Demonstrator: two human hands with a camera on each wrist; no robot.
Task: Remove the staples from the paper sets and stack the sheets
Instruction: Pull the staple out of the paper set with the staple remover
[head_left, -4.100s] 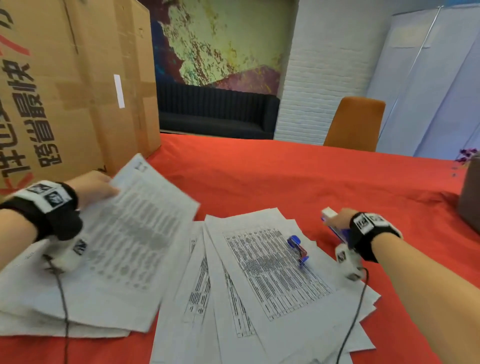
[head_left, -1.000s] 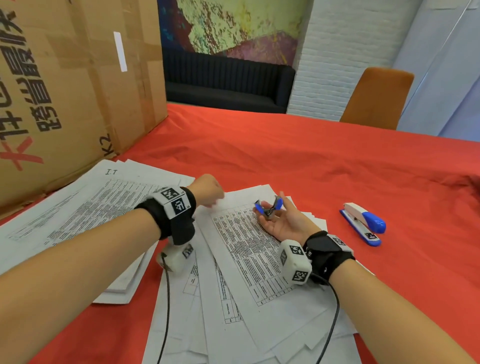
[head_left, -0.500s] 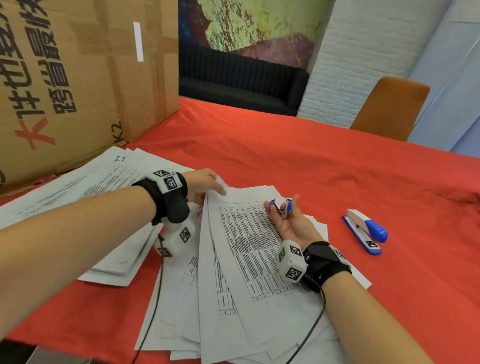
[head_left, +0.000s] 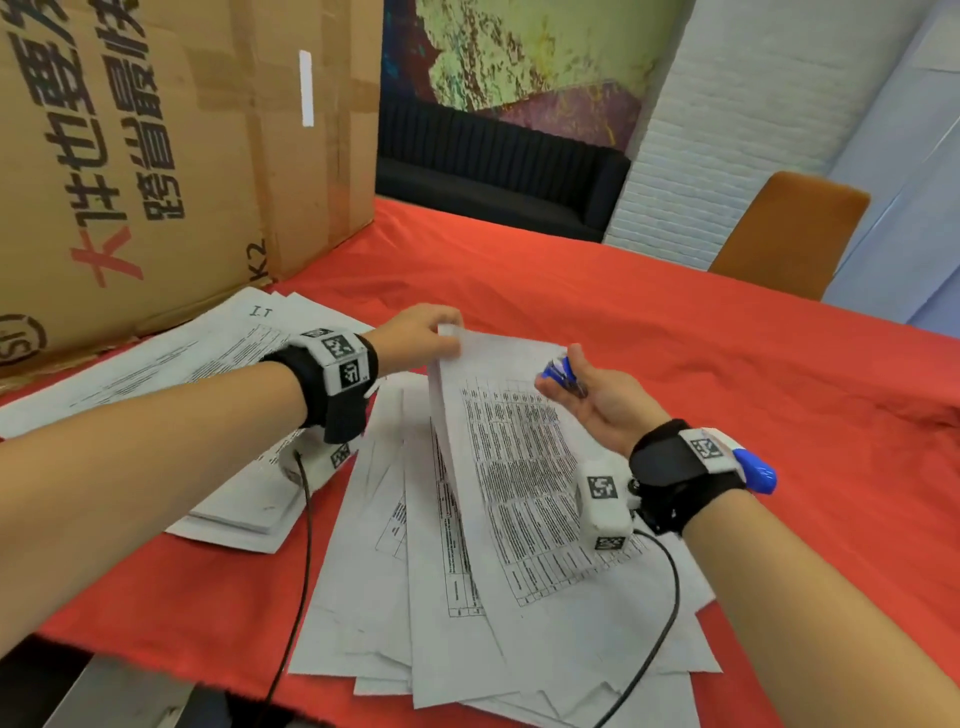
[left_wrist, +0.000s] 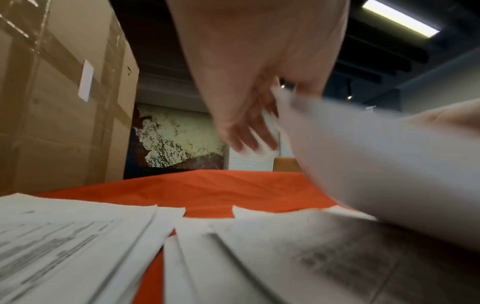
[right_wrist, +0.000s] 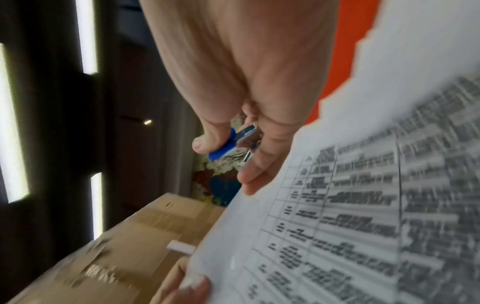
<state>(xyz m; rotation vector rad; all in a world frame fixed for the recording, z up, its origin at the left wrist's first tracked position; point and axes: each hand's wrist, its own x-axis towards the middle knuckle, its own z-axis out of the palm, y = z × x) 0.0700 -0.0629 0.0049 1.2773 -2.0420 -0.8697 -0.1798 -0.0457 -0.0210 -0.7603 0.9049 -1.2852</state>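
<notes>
My left hand pinches the top left corner of a printed paper set and lifts that edge off the fanned pile of paper sets on the red tablecloth. The lifted set shows blurred in the left wrist view, held by my left hand. My right hand is palm up beside the set's top right and holds a blue staple remover between thumb and fingers. In the right wrist view the staple remover sits in my right hand, next to the printed sheet.
A stack of loose sheets lies at the left by a large cardboard box. A blue stapler peeks out behind my right wrist. An orange chair stands past the table's far edge. Bare red cloth stretches beyond the papers.
My left hand came from the left stack to the top set's corner and has raised it. My right hand let go of the stapler, took the staple remover, and now holds it higher.
</notes>
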